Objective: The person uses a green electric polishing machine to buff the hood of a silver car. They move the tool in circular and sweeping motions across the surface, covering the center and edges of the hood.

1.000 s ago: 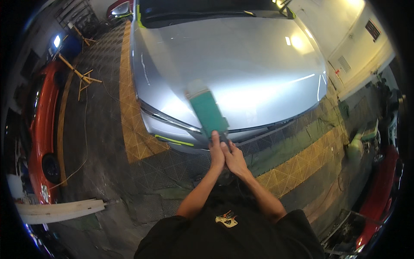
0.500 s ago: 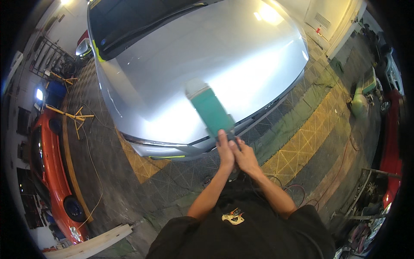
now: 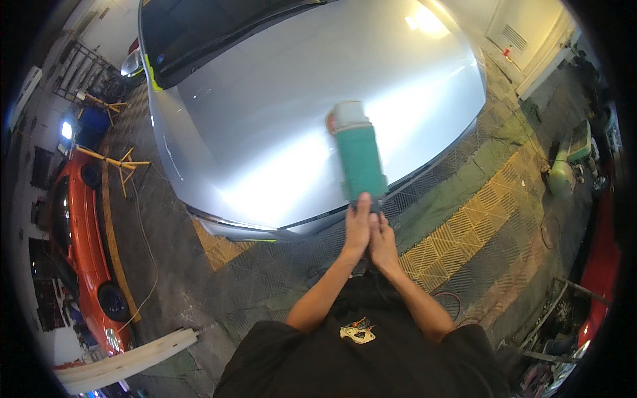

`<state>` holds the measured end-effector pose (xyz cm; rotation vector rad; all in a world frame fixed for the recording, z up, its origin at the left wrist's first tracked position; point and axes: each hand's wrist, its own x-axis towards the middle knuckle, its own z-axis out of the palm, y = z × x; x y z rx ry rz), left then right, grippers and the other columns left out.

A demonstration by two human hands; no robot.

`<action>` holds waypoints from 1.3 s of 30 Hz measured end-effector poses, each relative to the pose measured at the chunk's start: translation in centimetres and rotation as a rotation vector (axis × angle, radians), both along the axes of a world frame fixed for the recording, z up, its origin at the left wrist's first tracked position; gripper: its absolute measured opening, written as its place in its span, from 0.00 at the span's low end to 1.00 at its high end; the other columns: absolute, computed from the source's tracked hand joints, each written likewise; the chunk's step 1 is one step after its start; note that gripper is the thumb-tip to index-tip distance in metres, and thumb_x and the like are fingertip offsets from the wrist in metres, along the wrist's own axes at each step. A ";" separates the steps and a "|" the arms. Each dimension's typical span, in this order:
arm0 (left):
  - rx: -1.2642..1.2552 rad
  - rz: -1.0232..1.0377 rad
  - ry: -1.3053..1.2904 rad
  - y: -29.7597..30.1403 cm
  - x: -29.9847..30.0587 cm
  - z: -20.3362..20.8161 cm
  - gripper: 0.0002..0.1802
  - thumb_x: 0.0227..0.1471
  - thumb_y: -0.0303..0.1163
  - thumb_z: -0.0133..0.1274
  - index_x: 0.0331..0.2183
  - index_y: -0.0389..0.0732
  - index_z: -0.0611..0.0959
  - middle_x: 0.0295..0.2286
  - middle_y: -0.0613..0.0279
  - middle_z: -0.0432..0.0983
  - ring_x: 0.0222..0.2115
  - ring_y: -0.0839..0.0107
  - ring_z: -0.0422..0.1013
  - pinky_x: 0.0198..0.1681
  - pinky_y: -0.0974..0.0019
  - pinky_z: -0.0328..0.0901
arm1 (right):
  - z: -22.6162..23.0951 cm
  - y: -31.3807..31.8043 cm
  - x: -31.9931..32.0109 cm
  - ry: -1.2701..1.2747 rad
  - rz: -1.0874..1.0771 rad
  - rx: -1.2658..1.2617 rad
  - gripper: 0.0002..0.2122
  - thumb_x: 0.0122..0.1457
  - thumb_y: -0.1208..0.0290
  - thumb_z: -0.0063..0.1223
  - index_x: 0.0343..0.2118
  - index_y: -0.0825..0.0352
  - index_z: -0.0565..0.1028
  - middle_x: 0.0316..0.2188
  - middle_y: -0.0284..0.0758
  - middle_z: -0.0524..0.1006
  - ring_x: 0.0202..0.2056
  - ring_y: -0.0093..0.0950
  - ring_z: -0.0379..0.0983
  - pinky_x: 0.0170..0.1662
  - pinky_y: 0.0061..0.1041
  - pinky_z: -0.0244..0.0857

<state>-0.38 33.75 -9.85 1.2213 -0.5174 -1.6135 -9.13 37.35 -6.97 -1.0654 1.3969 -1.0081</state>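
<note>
Both my hands are closed around the dark rear end of a green polisher. Its silver-grey head points away from me, and a brownish rim shows at the head's left side. My left hand wraps the grip on the left, thumb lying along the tool. Pressed close beside it, my right hand holds the same grip from the right. Behind the polisher spreads the silver hood of a car, with bright light bands across it. Whether the head touches the hood, I cannot tell.
Yellow-green tape edges the windshield corner. Left stand an orange car and a yellow stand; a pale beam lies nearer. A cable trails over the floor. Right are a green air compressor, a metal rack and a red car.
The polisher's head has swung from left to right over the hood and now points nearly straight ahead. Both hands have shifted slightly right, still gripping it. The view has turned a little.
</note>
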 end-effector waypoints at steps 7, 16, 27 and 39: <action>0.036 0.492 0.133 0.8 7.3 4.0 0.39 0.62 0.72 0.44 0.40 0.40 0.76 0.22 0.61 0.73 0.22 0.63 0.73 0.29 0.58 0.73 | 3.0 -2.9 6.5 0.171 0.506 0.089 0.41 0.69 0.36 0.37 0.65 0.76 0.65 0.52 0.67 0.74 0.54 0.62 0.73 0.57 0.44 0.68; -0.122 0.746 0.166 -0.8 9.1 5.6 0.40 0.63 0.75 0.37 0.39 0.44 0.73 0.19 0.63 0.71 0.21 0.66 0.72 0.27 0.60 0.72 | 5.0 -7.1 8.2 0.249 0.811 -0.041 0.45 0.68 0.32 0.35 0.49 0.84 0.75 0.33 0.61 0.79 0.35 0.55 0.81 0.41 0.44 0.74; -0.005 0.271 0.014 -6.8 -3.3 6.1 0.39 0.65 0.70 0.43 0.48 0.40 0.78 0.30 0.61 0.74 0.27 0.71 0.72 0.32 0.65 0.71 | 5.8 -8.7 -4.3 0.250 0.270 0.082 0.42 0.70 0.36 0.37 0.63 0.79 0.67 0.49 0.62 0.78 0.53 0.51 0.77 0.57 0.38 0.68; 0.002 -0.048 0.104 -11.0 0.0 5.7 0.46 0.54 0.61 0.64 0.57 0.31 0.71 0.46 0.51 0.76 0.45 0.66 0.76 0.49 0.62 0.71 | 6.9 -8.4 -5.3 -0.015 0.112 0.229 0.30 0.74 0.41 0.34 0.31 0.68 0.72 0.16 0.34 0.71 0.15 0.26 0.68 0.20 0.28 0.63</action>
